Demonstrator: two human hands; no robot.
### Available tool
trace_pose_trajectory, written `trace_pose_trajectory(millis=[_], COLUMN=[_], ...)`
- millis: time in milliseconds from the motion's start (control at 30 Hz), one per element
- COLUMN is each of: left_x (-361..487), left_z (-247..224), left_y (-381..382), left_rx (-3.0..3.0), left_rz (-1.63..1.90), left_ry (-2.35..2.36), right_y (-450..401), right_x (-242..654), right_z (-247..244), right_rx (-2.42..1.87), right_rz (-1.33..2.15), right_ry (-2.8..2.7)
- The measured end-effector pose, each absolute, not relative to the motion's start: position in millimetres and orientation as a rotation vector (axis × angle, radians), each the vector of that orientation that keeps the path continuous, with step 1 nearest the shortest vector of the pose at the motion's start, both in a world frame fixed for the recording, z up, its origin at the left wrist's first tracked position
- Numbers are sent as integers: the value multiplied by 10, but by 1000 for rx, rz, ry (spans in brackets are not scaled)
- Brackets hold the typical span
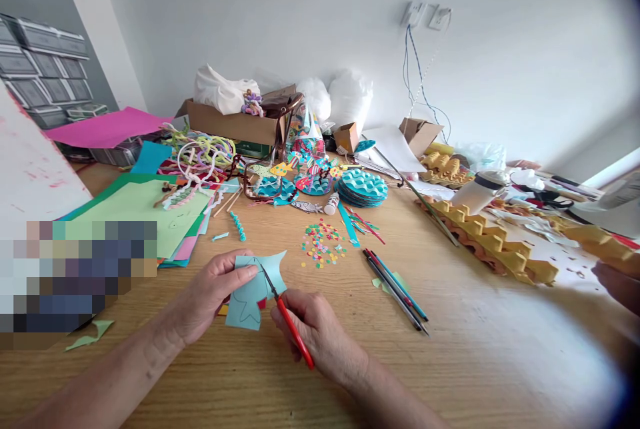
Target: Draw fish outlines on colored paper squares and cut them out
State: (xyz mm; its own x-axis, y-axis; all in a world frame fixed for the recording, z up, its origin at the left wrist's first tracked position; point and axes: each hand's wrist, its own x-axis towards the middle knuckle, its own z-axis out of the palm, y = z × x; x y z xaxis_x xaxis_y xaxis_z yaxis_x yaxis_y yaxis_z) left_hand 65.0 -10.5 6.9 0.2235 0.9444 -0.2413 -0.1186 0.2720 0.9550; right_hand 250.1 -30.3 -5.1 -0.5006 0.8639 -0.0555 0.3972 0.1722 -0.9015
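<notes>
My left hand (215, 292) pinches the upper left of a light blue piece of paper (244, 314), thumb on top. A pencilled fish-like outline shows on the paper, and part of its right side is cut away. Red-handled scissors (295, 332) are held in my right hand (320, 332), their blades at the top of the paper beside the left thumb. The paper is raised a little over the wooden table (240, 389). Below it, small red and yellow bits show, partly hidden.
Paper dots (324, 242) lie beyond my hands, with several pens (397, 292) to the right. Coloured sheets (135, 216) are stacked at left. Blue scalloped discs (361, 188), paper fish (281, 169) and a cardboard box (230, 126) stand behind. Egg cartons (480, 236) and another person's hand (617, 286) are at right.
</notes>
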Motion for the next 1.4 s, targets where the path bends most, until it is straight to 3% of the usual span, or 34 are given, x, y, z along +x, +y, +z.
trace_pose_trajectory(millis=[1400], left_x=[713], left_z=[42], left_y=[-99], left_rx=[989], left_rz=[979], left_ry=[1032], right_y=[-300], right_x=[2484], right_z=[-97], right_rx=[-1180], right_rz=[1244], right_ry=[-1943])
